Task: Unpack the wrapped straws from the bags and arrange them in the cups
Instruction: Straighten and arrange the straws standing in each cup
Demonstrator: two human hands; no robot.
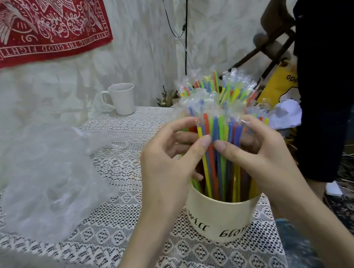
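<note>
Gripping the bundle of wrapped straws [215,127] from both sides: left hand [170,158] and right hand [257,146], fingers curled round the stems, thumbs nearly meeting in front. Standing upright in cream cup [224,216] at near edge of lace-covered surface [119,212]. Lying left: crumpled clear bag [48,177]; standing at far side: white mug [123,98].

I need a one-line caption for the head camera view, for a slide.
Both hands, left and right, grip colourful wrapped straws standing in a cream cup; a white mug waits behind.
</note>
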